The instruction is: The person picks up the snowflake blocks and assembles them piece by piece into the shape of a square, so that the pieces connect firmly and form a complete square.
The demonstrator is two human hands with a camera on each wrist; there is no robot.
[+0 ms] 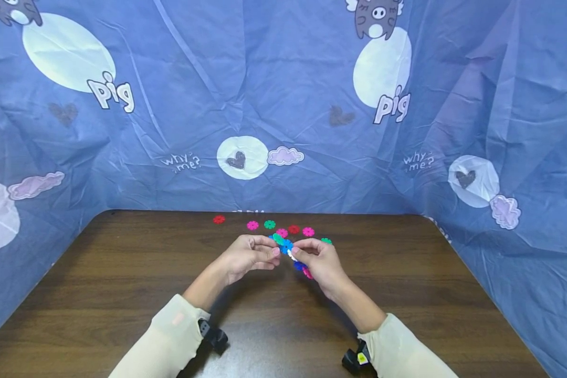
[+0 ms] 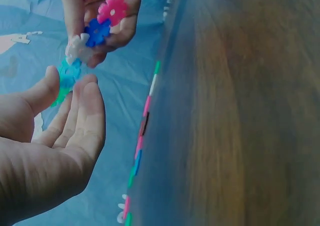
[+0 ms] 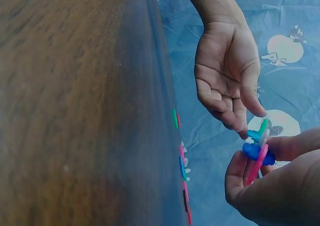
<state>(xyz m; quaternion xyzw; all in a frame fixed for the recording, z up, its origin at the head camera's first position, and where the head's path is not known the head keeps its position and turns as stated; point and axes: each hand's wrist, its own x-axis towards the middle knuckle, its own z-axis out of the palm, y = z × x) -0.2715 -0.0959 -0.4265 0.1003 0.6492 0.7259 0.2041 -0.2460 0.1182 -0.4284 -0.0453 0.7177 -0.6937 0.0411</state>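
Both hands meet over the table at a joined chain of flower-shaped plastic discs. Its pieces run from a green disc (image 1: 277, 239) through a light blue disc (image 1: 286, 246), a white disc (image 2: 79, 49) and a dark blue disc (image 2: 97, 32) to a pink disc (image 2: 113, 11) at the other end. My left hand (image 1: 251, 257) has thumb and fingertips at the light blue and green end, pinching it. The right hand (image 1: 322, 264) grips the chain around the white and dark blue discs, with the pink one sticking out past its fingers.
Loose flower discs lie toward the back of the brown table (image 1: 123, 283), among them a red disc (image 1: 219, 219), a pink disc (image 1: 252, 225) and a green disc (image 1: 270, 224). A blue printed cloth (image 1: 274, 105) hangs behind and along both sides.
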